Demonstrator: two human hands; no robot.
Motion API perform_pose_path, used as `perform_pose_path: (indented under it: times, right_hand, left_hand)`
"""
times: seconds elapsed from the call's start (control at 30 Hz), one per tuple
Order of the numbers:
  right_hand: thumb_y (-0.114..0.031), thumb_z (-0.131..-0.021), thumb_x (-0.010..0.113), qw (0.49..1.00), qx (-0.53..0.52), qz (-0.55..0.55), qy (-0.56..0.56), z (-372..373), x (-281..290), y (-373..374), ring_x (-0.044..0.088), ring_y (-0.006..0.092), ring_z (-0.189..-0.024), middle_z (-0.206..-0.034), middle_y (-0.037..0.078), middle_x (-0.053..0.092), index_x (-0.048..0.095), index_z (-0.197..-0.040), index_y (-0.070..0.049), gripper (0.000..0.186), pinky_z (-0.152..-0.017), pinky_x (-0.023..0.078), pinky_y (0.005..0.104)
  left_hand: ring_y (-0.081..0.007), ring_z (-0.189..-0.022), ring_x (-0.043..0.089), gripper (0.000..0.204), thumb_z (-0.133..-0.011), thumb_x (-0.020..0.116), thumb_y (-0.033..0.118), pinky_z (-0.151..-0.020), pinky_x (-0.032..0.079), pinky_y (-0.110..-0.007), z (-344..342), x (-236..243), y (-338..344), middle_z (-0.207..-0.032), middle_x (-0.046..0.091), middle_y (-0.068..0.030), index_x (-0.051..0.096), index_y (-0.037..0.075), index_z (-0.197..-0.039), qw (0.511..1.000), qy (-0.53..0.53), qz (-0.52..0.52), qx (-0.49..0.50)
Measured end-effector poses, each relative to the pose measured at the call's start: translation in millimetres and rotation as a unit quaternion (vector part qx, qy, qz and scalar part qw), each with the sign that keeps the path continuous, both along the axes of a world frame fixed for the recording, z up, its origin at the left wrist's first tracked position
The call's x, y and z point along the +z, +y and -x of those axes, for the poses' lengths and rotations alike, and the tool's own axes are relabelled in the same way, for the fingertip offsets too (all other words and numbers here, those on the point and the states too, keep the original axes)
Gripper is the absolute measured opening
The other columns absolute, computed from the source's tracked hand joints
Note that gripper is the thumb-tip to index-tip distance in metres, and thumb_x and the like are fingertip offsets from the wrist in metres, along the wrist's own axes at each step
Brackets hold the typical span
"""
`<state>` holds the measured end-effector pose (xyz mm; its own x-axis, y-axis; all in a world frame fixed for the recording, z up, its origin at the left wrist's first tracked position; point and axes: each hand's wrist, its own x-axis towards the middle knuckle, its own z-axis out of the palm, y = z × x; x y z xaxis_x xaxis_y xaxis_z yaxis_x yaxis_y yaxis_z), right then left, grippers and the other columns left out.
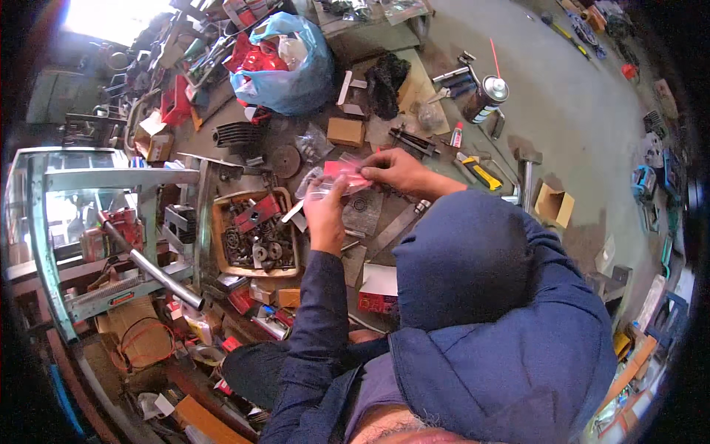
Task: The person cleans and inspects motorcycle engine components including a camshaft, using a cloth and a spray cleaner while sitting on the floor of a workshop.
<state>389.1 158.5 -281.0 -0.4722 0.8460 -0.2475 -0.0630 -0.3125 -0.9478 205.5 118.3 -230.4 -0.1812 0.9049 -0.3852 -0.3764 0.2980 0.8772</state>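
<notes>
Between my two hands is a small clear plastic packet with a pink-red piece [342, 170] in it or on it; what else it contains is too small to make out. My left hand [325, 211] is closed on its near left side, with clear crumpled plastic showing at the fingers. My right hand [396, 170] pinches the right edge between thumb and fingers. Close by on the work surface lie another clear bag [314, 143], a small brown cardboard box [346, 132] and a round grey disc [285, 160]. Beneath the hands is a flat metal plate [361, 211].
A tray of greasy metal parts [294, 251] stands left of my left forearm. Beyond are a blue plastic bag [307, 81] and a spray can [489, 96] with a red straw. To the right lie a yellow-black utility knife [481, 174] and a hammer [527, 159]. A metal frame [122, 180] rises at left.
</notes>
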Motion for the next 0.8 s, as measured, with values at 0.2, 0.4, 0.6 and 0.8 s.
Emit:
perform_pose_path:
  times: [0.2, 0.4, 0.6, 0.8]
  right_hand:
    - [-0.033, -0.082, 0.074, 0.943, -0.109, -0.095, -0.299, -32.1, 13.0, -27.7, 0.049, 0.0108, -0.06, -0.067, 0.005, 0.057, 0.063, -0.076, 0.0, 0.035, -0.056, 0.041, 0.0322]
    - [-0.022, -0.081, 0.075, 0.925, -0.127, -0.283, -0.218, -21.6, -9.6, -41.7, 0.061, 0.0152, -0.071, -0.075, 0.009, 0.065, 0.066, -0.082, 0.0, 0.023, -0.061, 0.047, 0.0328]
    - [-0.02, -0.076, 0.078, 0.959, -0.134, -0.123, -0.219, -32.2, -8.9, -42.1, 0.062, 0.0165, -0.071, -0.076, 0.007, 0.066, 0.069, -0.091, -0.004, 0.024, -0.066, 0.049, 0.0323]
    - [-0.018, -0.081, 0.074, 0.972, -0.143, -0.069, -0.176, -40.3, -2.2, -39.4, 0.054, 0.0096, -0.064, -0.067, 0.002, 0.058, 0.063, -0.079, -0.001, 0.021, -0.058, 0.043, 0.0277]
  left_hand:
    - [-0.0143, -0.07, 0.059, 0.032, -0.084, 0.073, 0.019, -0.064, 0.048, -0.027, -21.5, -16.1, 9.6, -0.088, 0.065, -0.0071, 0.059, -0.004, -0.102, 0.938, 0.338, -0.071, -0.012]
    - [-0.012, -0.073, 0.062, 0.03, -0.088, 0.069, 0.025, -0.066, 0.052, -0.025, -36.3, -29.5, -0.1, -0.085, 0.066, -0.0042, 0.064, -0.003, -0.099, 0.946, 0.164, 0.079, -0.267]
    - [-0.0118, -0.078, 0.063, 0.023, -0.089, 0.068, 0.02, -0.07, 0.051, -0.024, -31.2, -49.6, 8.2, -0.085, 0.066, -0.0043, 0.064, -0.001, -0.099, 0.954, 0.139, 0.056, -0.259]
    - [-0.0167, -0.079, 0.065, 0.022, -0.087, 0.069, 0.015, -0.072, 0.05, -0.029, -43.0, -49.7, 13.0, -0.086, 0.068, -0.0073, 0.064, -0.002, -0.098, 0.947, 0.217, -0.011, -0.237]
